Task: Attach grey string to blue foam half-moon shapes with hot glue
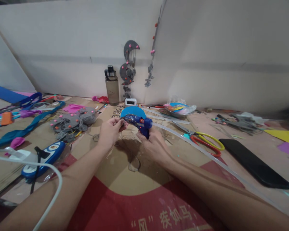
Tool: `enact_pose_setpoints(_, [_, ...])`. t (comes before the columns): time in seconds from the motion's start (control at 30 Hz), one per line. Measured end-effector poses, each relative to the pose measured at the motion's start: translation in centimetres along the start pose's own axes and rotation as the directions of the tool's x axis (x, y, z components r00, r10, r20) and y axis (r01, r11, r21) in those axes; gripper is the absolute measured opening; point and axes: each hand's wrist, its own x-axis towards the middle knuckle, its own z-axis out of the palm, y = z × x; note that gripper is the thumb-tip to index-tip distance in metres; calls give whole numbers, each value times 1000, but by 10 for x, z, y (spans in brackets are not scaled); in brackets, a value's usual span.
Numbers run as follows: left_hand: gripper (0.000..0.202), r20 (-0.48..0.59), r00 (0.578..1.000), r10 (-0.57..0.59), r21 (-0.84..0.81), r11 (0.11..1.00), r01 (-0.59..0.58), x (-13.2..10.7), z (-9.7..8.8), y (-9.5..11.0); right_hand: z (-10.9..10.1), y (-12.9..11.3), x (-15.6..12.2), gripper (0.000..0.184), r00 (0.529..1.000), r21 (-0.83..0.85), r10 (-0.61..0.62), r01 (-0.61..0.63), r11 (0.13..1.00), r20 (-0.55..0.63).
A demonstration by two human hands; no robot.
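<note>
My right hand (156, 146) is wrapped round the handle of a blue hot glue gun (144, 124), its nozzle pointing left. A long translucent glue stick (195, 139) runs out of its back end toward the lower right. My left hand (110, 132) is closed in a pinch right at the nozzle; what sits between the fingertips is too small to make out. Below the hands a thin grey cord (135, 168) lies looped on the cardboard (118, 179). Just behind the glue gun is a round blue disc (133, 111), partly covered by it.
Scissors (207, 142) and a black slab-like object (252, 162) lie at right. A bottle (112, 88) stands by the wall near grey moon-shaped hangings (130, 49). Grey felt pieces (68, 122) and a blue power strip (54, 154) with a white cable (59, 179) are left.
</note>
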Motion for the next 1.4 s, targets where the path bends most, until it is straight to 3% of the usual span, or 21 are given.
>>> enact_pose_setpoints(1.07, [27,52,994,94,3,996,-94,2,-7,-1,-2,4,1,29,999,29,4,-3,1000,-39])
enact_pose_setpoints(1.3, [20,-19,997,73,-30,997,-73,3,-5,4,-1,12,5,32,994,46,88,-85,995,-66])
enact_pose_setpoints(1.4, [17,-65,996,64,-63,996,-68,4,-6,7,1,22,13,32,976,151,216,-211,966,-17])
